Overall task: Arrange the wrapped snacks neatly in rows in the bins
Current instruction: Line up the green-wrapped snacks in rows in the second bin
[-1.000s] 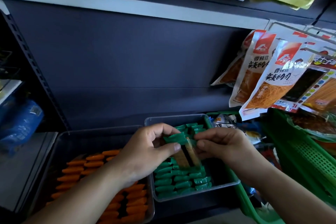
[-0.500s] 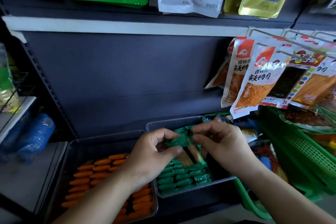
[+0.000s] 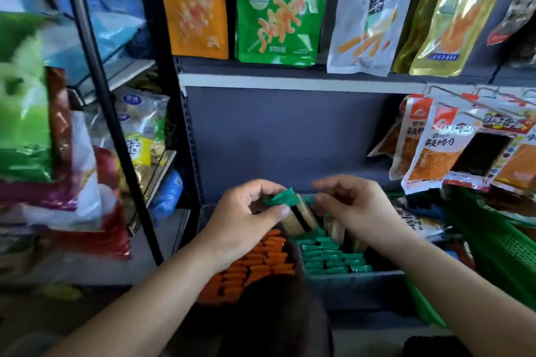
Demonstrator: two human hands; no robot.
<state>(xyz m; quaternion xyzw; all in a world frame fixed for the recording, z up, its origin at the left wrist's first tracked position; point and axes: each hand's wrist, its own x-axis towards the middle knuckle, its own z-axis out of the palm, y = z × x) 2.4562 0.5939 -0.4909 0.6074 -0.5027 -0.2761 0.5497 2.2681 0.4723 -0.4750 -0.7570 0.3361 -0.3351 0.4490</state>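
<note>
Our left hand (image 3: 246,220) pinched a green snack (image 3: 282,199) above the bin (image 3: 353,284) | right hand (image 3: 359,206) curled just beside, we couldn't tell its hold | green rows (image 3: 330,261) inside, orange rows (image 3: 261,261) alongside

My two forearms are bare down to the wrists, and my left hand (image 3: 243,220) and right hand (image 3: 356,206) are bare too, with short nails.

Looks to me like a small snack shop, seen through the head camera.
Sealed printed snack packets (image 3: 275,8) run in a row above a dark metal shelf (image 3: 203,66). More packets hang on pegs (image 3: 435,147) at the right. Below, clear bins (image 3: 348,284) hold rows of orange wrapped snacks (image 3: 258,264) and green wrapped snacks (image 3: 330,258), beside a green basket (image 3: 493,243).
</note>
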